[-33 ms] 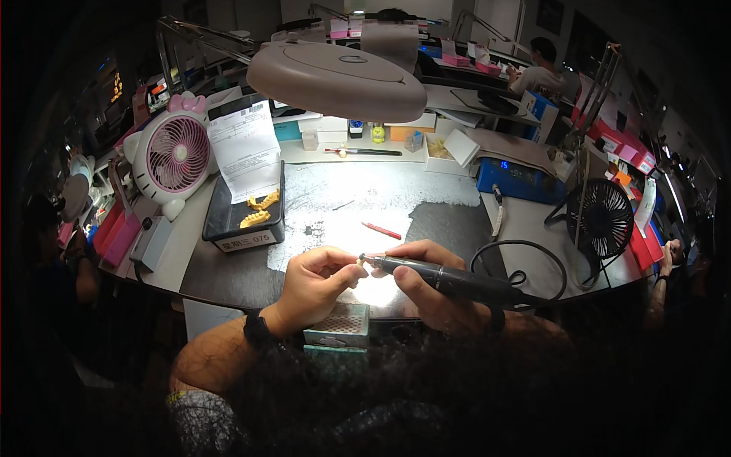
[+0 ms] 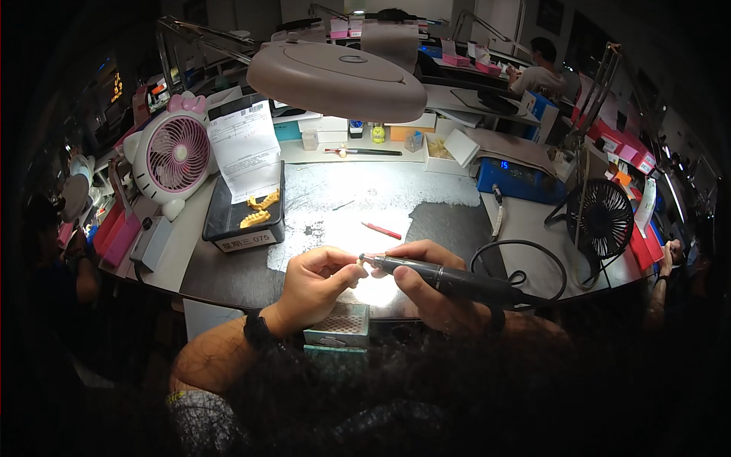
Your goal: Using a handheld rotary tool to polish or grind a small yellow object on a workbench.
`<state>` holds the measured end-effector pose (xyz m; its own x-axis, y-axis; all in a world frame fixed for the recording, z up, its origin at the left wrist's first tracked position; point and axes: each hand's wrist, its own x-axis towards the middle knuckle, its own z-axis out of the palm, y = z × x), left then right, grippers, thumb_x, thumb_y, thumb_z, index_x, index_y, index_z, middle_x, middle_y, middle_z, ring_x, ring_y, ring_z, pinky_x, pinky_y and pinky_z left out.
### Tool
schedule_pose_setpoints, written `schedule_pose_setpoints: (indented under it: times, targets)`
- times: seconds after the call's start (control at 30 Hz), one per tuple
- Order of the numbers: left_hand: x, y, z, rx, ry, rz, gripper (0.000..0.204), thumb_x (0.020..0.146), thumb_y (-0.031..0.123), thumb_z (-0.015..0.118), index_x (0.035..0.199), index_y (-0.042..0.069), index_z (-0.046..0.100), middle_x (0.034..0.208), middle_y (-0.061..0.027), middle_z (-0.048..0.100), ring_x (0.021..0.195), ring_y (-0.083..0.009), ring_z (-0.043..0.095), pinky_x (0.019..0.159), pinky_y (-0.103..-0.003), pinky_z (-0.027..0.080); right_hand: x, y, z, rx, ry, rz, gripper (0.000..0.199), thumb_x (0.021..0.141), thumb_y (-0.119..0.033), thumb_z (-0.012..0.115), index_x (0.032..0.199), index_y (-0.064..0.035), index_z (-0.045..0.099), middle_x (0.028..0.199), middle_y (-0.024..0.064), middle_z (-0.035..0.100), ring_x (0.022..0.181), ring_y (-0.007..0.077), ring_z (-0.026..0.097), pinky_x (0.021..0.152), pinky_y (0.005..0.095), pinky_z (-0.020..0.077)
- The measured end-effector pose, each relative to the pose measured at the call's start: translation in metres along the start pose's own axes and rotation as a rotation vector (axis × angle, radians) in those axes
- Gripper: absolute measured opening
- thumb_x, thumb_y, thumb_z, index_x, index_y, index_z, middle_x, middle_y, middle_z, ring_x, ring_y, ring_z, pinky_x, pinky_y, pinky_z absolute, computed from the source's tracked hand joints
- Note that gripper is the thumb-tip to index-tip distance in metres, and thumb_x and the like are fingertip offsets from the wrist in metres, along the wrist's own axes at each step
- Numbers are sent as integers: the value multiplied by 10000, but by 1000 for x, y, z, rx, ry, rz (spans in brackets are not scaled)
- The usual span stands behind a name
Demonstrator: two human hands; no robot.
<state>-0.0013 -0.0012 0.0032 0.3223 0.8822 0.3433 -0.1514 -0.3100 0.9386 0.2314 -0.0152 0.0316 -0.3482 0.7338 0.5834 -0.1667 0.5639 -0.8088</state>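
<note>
My right hand (image 2: 434, 293) is wrapped round a dark rotary handpiece (image 2: 464, 284), whose metal tip points left. In the fingertips of my left hand (image 2: 324, 278) is a small pale tooth-like piece (image 2: 361, 261), mostly covered by the fingers. The handpiece tip meets or nearly meets it; contact is too small to make out. Both hands are close together over the brightly lit front of the bench. Beyond them lies a red pen-like tool (image 2: 381, 230). Yellow dental models (image 2: 256, 218) rest in a black tray (image 2: 244, 242) to the left, with a printed sheet (image 2: 245, 148) standing in it.
A large lamp head (image 2: 335, 80) hangs over the bench. A pink-and-white fan (image 2: 173, 156) stands left, a black fan (image 2: 601, 218) right. The handpiece cord (image 2: 562, 266) loops near a blue control box (image 2: 518, 179). A perforated box (image 2: 337, 324) sits below my hands. Other people work around.
</note>
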Motion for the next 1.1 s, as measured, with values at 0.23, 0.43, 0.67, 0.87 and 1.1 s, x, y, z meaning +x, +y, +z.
schedule_pose_setpoints:
  times: [0.23,0.43,0.67,0.87,1.1]
  targets:
    - [1,3,5,-35,39,11,127,980,42,701,1077,-39,690,972,-93,760,843,-96,689,743,-234,563,-1,0,0,26,0,-2,251,1020,-124,630,1188,61,608,1072,150,748,994,166,721,861,292,580]
    - [0,2,4,-41,32,12,126,985,44,694,1078,-41,685,972,-101,760,850,-103,694,753,-238,569,-2,4,1,21,7,-10,263,1016,-129,643,1196,60,615,1056,138,748,959,147,717,830,272,573]
    - [0,0,1,-15,10,14,161,994,67,695,1086,-58,651,1005,-160,743,911,-189,722,786,-308,594,-4,2,1,11,21,20,259,1004,-119,659,1190,59,628,1036,121,742,915,118,703,776,256,566]
    - [0,3,3,-43,14,21,136,995,70,695,1079,-36,678,979,-100,756,855,-105,695,757,-240,572,-4,1,3,44,28,32,253,1001,-112,659,1187,58,630,1041,119,741,912,117,702,776,254,564]
    - [0,2,1,-20,5,10,173,994,92,704,1078,-50,650,1002,-157,753,881,-168,710,776,-303,587,-3,1,4,18,29,-12,254,1001,-104,658,1196,56,630,1049,119,740,913,107,696,775,248,557]
